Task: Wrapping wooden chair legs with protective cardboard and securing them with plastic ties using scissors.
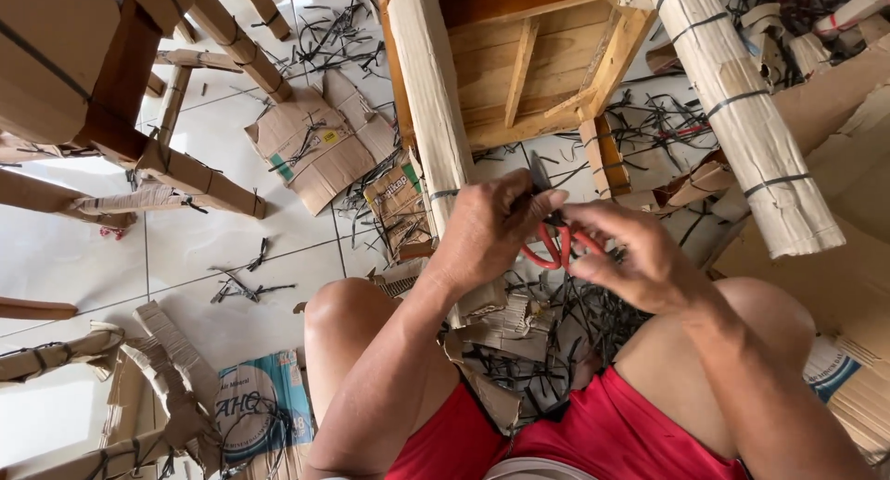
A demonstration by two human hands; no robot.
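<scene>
Nearest the camera are the person's bare knees and red shorts, and between the knees a heap of cut black plastic strapping (556,350) lies on the floor. Just above that heap, the left hand (487,230) is closed round the lower end of the cardboard-wrapped wooden chair leg (431,100), its grip pressed tight on the wrapping. Just right of that leg, the right hand (630,257) pinches the red-handled cutting pliers (556,243); its grip is curled shut on the handles, while the tool's tip is hidden behind the left thumb, so how the blades stand cannot be told.

The pliers' long axis runs roughly level, nose toward the leg. The leg's long axis runs from the hands up and slightly left, away from the person, to the upturned wooden chair frame (528,63). Right of the leg stands a second wrapped leg banded with black straps (742,109); left of it, torn cardboard scraps (320,146) lie on the white tiled floor (74,248).

The blades work very close to the left thumb, so a slip could nick it, and a tensioned strap may whip back when cut.
</scene>
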